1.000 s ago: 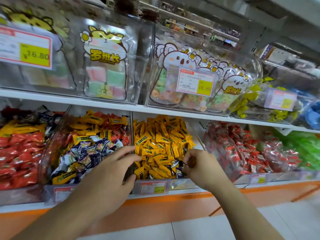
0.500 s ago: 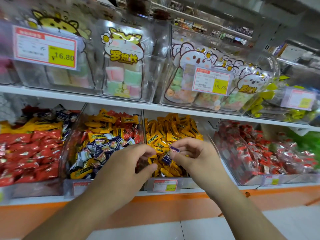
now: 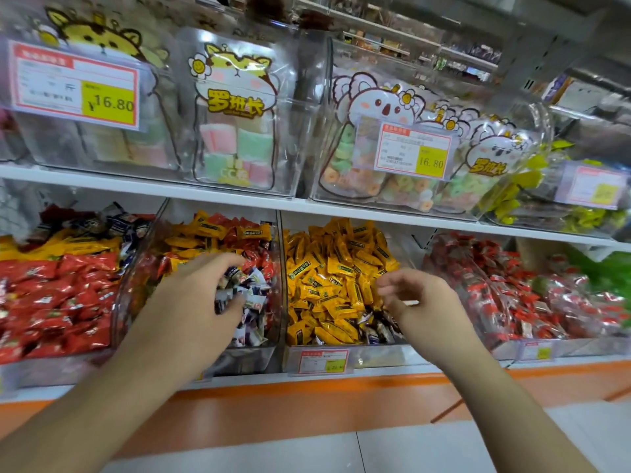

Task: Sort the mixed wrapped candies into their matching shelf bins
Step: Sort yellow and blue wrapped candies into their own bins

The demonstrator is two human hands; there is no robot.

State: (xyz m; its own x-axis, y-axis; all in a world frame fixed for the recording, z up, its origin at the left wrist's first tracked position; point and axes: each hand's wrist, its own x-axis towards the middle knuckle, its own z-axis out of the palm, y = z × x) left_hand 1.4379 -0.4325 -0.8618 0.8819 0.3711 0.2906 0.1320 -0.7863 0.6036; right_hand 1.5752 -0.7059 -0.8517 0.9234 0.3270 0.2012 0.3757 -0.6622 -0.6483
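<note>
The left hand (image 3: 194,295) reaches into the mixed bin (image 3: 205,353), fingers curled over the blue-and-white candies (image 3: 251,295), though whether it grasps one I cannot tell. The right hand (image 3: 415,298) hovers released over the yellow candies (image 3: 334,278). Next, likely, comes picking the dark strays (image 3: 372,331) from that bin's front.

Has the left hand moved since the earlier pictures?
Yes. The left hand went left from the yellow candy bin into the mixed candy bin, judged against the divider between them.

Left hand (image 3: 191,302) reaches into the mixed candy bin (image 3: 273,349); right hand (image 3: 420,302) hovers, loosely curled, before the yellow candies (image 3: 334,268)
</note>
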